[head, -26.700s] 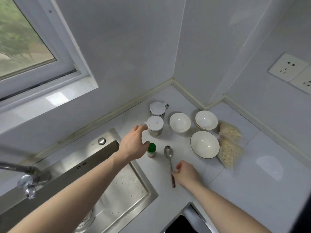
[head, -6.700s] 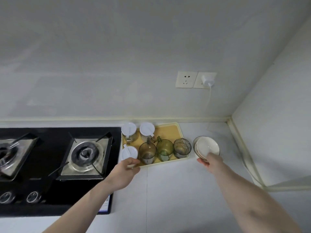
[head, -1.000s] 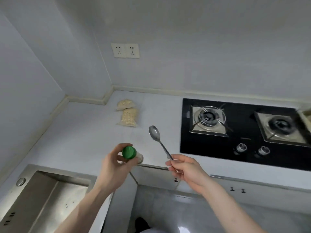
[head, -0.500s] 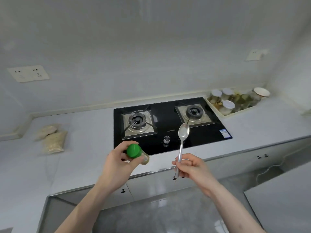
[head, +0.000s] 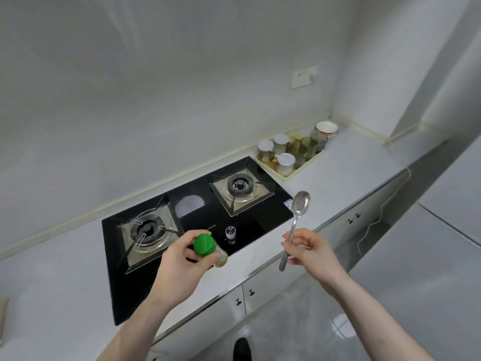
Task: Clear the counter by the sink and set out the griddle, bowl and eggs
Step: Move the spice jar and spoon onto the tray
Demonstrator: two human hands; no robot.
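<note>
My left hand (head: 179,264) grips a small bottle with a green cap (head: 205,245), held in the air over the front edge of the black gas hob (head: 197,220). A metal spoon (head: 296,217) stands bowl-up in my right hand (head: 309,252), which pinches its handle near the lower end. Far right on the counter, a yellow tray (head: 289,175) holds white-lidded jars (head: 285,162) and glass cups (head: 309,148). Stacked white bowls (head: 327,127) sit just beyond the tray. No griddle or eggs are in view.
The white counter (head: 346,168) runs from left to the right corner, with cabinet doors (head: 234,303) below its front edge. A wall socket with a plug (head: 304,76) is above the tray and a cable (head: 374,220) hangs over the counter edge. A packet edge (head: 2,319) shows far left.
The view has swung right along the counter; the hob and tray are now nearer and more central. Both hands still carry the bottle and the spoon, held a little farther apart.
</note>
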